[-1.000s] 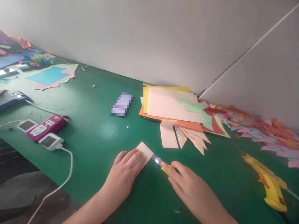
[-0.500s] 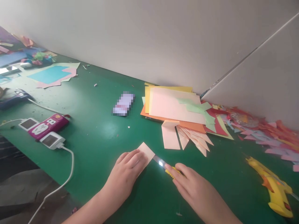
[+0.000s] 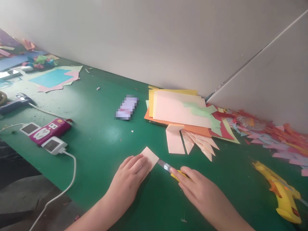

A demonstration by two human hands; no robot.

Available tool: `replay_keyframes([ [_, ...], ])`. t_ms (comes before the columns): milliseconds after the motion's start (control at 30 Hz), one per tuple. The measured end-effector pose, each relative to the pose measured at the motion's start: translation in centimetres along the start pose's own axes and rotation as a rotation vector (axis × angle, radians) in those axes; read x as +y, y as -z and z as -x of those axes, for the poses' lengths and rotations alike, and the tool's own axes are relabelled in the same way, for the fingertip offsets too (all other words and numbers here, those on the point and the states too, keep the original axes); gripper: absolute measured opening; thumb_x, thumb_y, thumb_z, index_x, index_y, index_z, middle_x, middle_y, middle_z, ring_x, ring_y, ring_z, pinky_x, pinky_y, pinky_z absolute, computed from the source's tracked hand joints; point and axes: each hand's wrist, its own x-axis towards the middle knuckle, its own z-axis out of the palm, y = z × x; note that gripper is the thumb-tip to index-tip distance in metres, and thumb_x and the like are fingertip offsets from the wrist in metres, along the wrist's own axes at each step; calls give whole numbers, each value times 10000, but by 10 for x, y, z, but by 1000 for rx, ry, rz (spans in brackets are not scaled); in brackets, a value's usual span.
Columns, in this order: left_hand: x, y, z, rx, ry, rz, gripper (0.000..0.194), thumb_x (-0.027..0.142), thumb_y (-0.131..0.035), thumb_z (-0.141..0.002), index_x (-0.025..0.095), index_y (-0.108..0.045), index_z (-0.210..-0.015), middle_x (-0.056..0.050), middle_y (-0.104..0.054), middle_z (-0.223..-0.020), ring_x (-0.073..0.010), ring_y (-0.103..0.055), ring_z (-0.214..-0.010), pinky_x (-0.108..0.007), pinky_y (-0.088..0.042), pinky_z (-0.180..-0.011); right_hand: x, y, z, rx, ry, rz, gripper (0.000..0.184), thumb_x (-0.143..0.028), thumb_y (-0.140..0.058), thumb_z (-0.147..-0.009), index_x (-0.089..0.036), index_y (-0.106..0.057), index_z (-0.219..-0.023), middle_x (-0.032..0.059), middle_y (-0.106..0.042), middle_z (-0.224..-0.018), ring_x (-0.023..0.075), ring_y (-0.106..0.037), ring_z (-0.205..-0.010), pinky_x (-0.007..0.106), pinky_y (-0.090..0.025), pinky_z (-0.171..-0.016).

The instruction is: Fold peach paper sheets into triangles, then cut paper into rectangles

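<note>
My left hand (image 3: 131, 178) is closed over a small pale pink piece of paper (image 3: 151, 157), its fingers pressed together on top. Part of the paper, including its far corner, shows beyond the fingertips. In my right hand (image 3: 198, 191) is a utility knife with a yellow handle (image 3: 179, 176), my index finger stretched along it. Its metal blade (image 3: 163, 164) points up and left and meets the right edge of the paper. Whether the blade sits inside a fold cannot be made out.
Ahead lie stacked coloured sheets (image 3: 180, 107), with folded pink pieces (image 3: 199, 142) before them. A yellow glue gun (image 3: 280, 192) is at the right, near paper scraps (image 3: 286, 147). A phone (image 3: 127, 107) lies further back; a magenta power strip (image 3: 50, 131) with a white cable (image 3: 75, 166) is left.
Very little differs. The bright glint on the knife blade has dimmed, and the whole view has shifted slightly. Both hands keep their holds.
</note>
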Motion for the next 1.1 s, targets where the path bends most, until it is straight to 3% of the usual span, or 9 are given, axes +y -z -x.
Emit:
replay_keyframes([
  [300, 1, -1, 2, -11, 29, 19, 478, 54, -360, -865, 239, -445, -1297, -18, -554, -1263, -198, -452, -1226, -381, -364, -1039, -4, -4, -9, 8, 35, 45, 408, -187, -261, -962, -162, -531, -1267, 90, -626, -913, 146, -601, -675, 240, -503, -548],
  [1100, -2, -3, 3, -13, -1, 12, 434, 86, -359, -905, 213, -440, -1313, -42, -545, -1276, -209, -452, -1237, -371, -433, -1003, 1, -7, -23, -4, 59, 31, 395, -199, -294, -960, -166, -497, -1298, 86, -621, -921, 156, -593, -717, 251, -504, -585],
])
